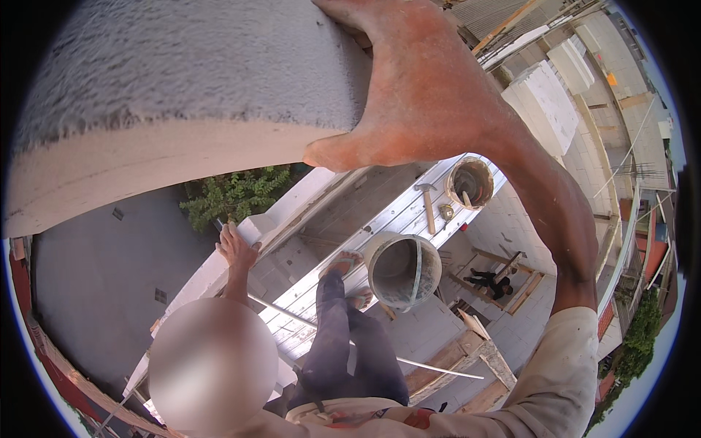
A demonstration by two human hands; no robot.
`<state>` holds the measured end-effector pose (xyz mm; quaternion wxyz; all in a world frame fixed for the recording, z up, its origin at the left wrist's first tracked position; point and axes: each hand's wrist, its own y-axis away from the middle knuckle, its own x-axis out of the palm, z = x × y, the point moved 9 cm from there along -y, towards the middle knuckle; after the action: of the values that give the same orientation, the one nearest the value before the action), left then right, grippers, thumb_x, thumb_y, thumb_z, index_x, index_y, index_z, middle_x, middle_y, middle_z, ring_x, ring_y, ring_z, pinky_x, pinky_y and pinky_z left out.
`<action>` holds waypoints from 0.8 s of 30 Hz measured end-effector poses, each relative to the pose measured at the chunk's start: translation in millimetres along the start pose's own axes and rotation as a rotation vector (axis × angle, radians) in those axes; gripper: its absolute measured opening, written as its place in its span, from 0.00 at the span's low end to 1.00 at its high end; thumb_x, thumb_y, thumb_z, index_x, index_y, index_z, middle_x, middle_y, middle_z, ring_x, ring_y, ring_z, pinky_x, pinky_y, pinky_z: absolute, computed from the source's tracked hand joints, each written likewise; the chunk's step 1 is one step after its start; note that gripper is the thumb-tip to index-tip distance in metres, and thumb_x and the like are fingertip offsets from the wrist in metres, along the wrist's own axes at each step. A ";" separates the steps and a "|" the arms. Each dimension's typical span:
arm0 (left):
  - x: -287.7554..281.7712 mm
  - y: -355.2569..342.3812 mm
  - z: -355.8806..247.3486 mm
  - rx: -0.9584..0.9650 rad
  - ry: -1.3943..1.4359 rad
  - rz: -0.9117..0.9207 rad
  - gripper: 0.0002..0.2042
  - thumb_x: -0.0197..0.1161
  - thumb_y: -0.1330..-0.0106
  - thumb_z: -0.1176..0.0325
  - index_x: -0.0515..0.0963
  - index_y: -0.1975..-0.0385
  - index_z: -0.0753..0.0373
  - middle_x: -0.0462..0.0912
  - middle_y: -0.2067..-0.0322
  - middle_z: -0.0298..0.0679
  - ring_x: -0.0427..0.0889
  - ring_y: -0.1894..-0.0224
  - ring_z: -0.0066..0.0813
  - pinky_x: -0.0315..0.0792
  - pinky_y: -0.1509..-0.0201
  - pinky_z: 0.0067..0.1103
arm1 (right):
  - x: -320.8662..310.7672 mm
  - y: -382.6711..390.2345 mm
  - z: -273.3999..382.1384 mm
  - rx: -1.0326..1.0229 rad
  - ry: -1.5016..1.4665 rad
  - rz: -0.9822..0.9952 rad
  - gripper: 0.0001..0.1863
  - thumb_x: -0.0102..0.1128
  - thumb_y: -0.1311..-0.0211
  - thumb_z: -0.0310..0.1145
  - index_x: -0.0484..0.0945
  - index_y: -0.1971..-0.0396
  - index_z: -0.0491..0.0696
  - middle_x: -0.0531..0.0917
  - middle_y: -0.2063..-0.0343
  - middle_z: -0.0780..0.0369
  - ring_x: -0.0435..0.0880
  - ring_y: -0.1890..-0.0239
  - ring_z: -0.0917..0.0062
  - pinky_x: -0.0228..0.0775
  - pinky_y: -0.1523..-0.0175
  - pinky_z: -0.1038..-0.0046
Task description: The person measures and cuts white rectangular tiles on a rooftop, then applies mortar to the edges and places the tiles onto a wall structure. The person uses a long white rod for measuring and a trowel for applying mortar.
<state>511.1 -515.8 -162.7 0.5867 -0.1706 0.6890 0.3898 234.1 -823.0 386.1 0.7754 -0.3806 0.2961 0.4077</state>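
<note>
My right hand (431, 87) grips the end of a large pale building block (182, 146), thumb along its lower edge and fingers partly hidden at the far side. A rough grey layer, like mortar, covers the block's broad face. The block fills the upper left, close to the view. My left hand (237, 248) is lower down, its fingers spread on the top of a white block wall (255, 228); it holds nothing visible. Between my arms, a large bucket (403, 270) with a pale band across its mouth stands by my feet on a ribbed platform (296, 321).
A hammer (428, 208) and a smaller mortar-smeared bucket (469, 182) lie farther along the platform. Below on the right are a wooden frame (478, 343) and another person (496, 283). White blocks (544, 106) stand at upper right. A leafy plant (234, 196) grows beyond the wall.
</note>
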 end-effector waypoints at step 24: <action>-58.7 42.4 -46.1 0.102 0.177 -0.029 0.45 0.63 0.32 0.44 0.56 0.21 0.64 0.64 0.24 0.49 0.61 0.21 0.49 0.55 0.20 0.50 | 126.1 159.3 7.7 0.160 -0.206 0.225 0.46 0.87 0.61 0.47 0.75 0.39 0.50 0.88 0.53 0.54 0.91 0.52 0.57 0.84 0.45 0.55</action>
<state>465.5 -535.8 -92.8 0.5369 -0.1842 0.7546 0.3291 160.7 -705.0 237.6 0.7788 -0.2384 0.2874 0.5040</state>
